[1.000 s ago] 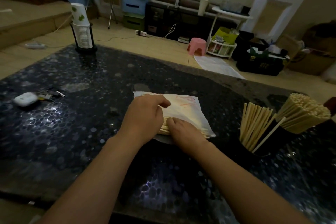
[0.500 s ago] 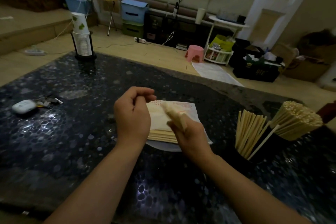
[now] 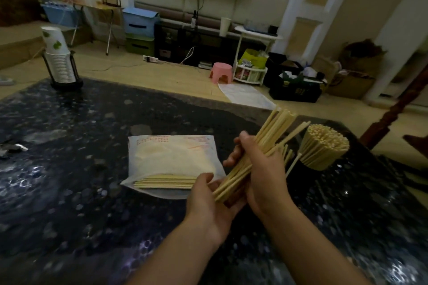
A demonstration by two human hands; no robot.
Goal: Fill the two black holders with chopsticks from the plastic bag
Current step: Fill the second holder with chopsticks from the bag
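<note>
A: Hand status?
B: Right hand (image 3: 266, 176) grips a chopstick bundle (image 3: 259, 146); left hand (image 3: 208, 201), fingers loosely curled, cups its lower ends.
A: Supply?
B: Plastic bag (image 3: 171, 162) lies just left of both hands; packed holder (image 3: 324, 148) right of them.

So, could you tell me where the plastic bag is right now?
The plastic bag lies flat on the dark table, centre of the head view, just left of both hands.

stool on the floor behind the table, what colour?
Pink stool; head view, the only one.
</note>
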